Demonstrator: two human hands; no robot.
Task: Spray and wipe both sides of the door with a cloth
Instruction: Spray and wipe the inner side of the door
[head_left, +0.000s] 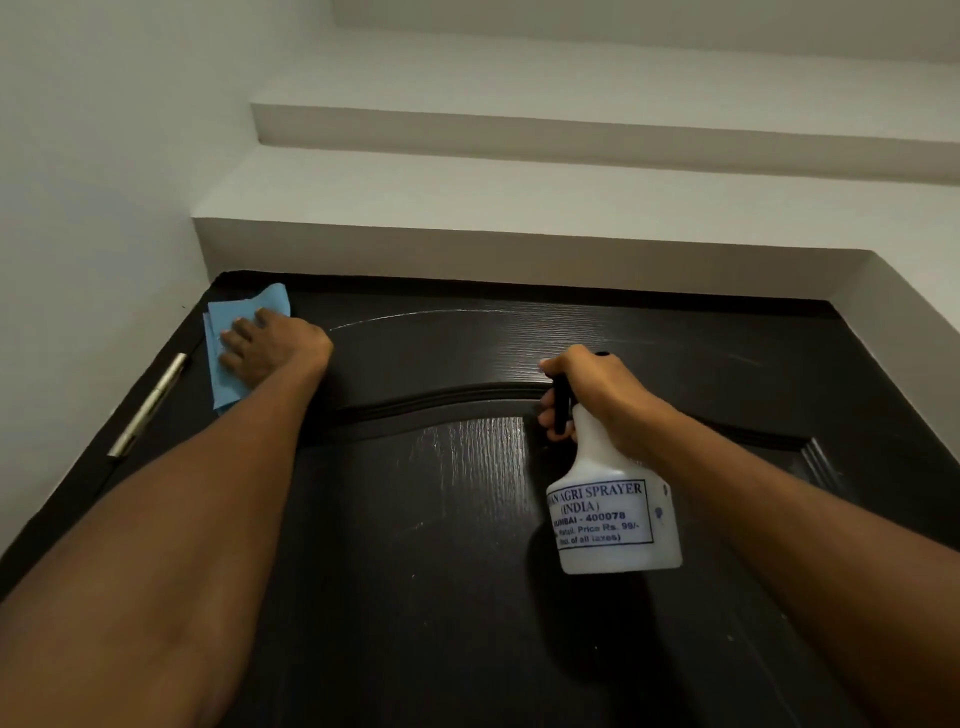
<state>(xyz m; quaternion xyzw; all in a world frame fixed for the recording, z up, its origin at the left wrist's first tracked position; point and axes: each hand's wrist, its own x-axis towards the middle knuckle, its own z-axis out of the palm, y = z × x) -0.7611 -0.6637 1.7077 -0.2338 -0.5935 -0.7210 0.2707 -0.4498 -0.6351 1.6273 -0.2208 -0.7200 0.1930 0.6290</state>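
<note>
A dark brown wood-grain door (441, 519) fills the lower view, seen from below toward its top edge. My left hand (270, 348) presses a folded blue cloth (228, 358) flat against the door's upper left corner, fingers straight. My right hand (592, 389) grips the black trigger head of a white spray bottle (613, 514) with a printed label, held close to the door's upper middle. A wet arc streak (441, 313) and shiny damp patches show on the door's top panel.
A silver hinge (148, 405) sits on the door's left edge by the dark frame (519, 286). White walls (78, 208) and stepped white ledges (519, 234) rise above the door.
</note>
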